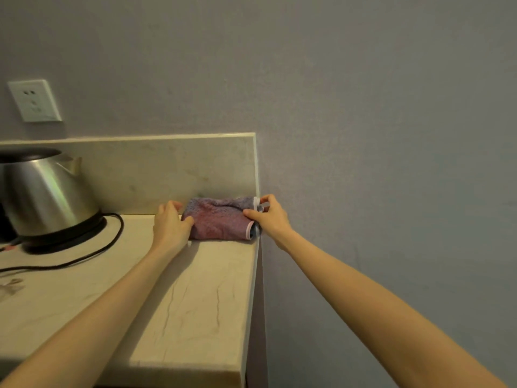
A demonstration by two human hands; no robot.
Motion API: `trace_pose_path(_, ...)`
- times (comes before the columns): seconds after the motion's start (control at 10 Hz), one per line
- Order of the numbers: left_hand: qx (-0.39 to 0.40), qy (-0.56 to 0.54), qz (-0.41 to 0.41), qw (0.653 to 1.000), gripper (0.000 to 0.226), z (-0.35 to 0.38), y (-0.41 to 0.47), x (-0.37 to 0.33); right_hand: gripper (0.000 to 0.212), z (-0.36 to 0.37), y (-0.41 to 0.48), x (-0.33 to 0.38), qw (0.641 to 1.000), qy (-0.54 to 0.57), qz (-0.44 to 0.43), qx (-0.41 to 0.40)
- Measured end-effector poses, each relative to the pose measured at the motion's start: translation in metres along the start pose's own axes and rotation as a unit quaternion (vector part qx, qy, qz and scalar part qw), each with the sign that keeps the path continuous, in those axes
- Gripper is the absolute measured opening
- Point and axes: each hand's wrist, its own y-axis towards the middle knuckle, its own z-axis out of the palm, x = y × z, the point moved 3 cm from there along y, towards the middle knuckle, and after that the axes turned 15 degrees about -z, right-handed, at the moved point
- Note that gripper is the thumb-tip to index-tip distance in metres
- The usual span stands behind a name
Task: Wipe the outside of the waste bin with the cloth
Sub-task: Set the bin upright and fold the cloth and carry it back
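So, pick-up step I reckon: left hand and right hand each grip an end of the cloth on the surface. No bin visible; probably lift next.

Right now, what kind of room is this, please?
Probably a kitchen or hotel tea corner: a steel electric kettle stands on a pale stone counter, a wall socket above it, and a cloth lies at the counter's end.

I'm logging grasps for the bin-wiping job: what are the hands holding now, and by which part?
The folded purple cloth on the countertop: the right hand pinches its white-trimmed right end, the left hand grips its left end.
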Motion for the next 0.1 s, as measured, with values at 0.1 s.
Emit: trace_pose_path(0.1,-0.005,-0.051,0.032,0.998,0.034,-0.0063,-0.0155,-0.0112,0.045,-0.0132,-0.007,-0.0002,1.0,0.019,0.023,0.006)
